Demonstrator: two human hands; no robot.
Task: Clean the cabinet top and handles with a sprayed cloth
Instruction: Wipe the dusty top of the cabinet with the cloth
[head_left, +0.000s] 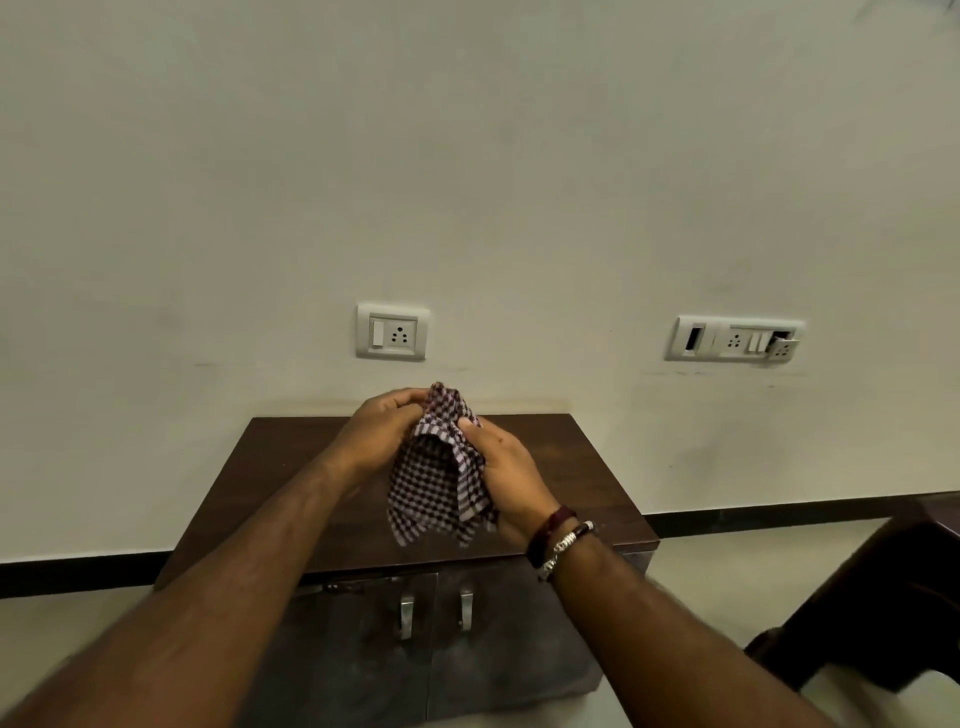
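Both hands up in front of the wall, above the cabinet. Left hand (382, 434) curls its fingers around the upper left part of the checkered cloth (441, 467), pinching the top bunch. Right hand (506, 475) grips the cloth's right side, thumb pressed on the fabric, fingers wrapped behind it. So both hands are closed on the cloth, neither one free.

Cloth is bunched at the top between the hands, the rest hangs loose below them, lower edge dangling over the cabinet top (249, 499). Whether the hanging edge touches the surface: cannot tell. Pattern is dark purple and white check.

Cabinet is dark brown wood, pushed against the wall. Top surface is bare where visible. Two doors below, each with a metal handle: left handle (406, 616) and right handle (466, 609) sit just beside each other at the centre seam. Both doors look closed.

Right wrist carries a dark thread band and a silver bracelet (563, 545).

Wall behind: single socket plate (393, 332) right above the hands, wider switch plate (735, 340) well off to the right, one module on its right end hanging tilted out. Dark piece of furniture (878, 597) at far right on the floor, apart from the cabinet.
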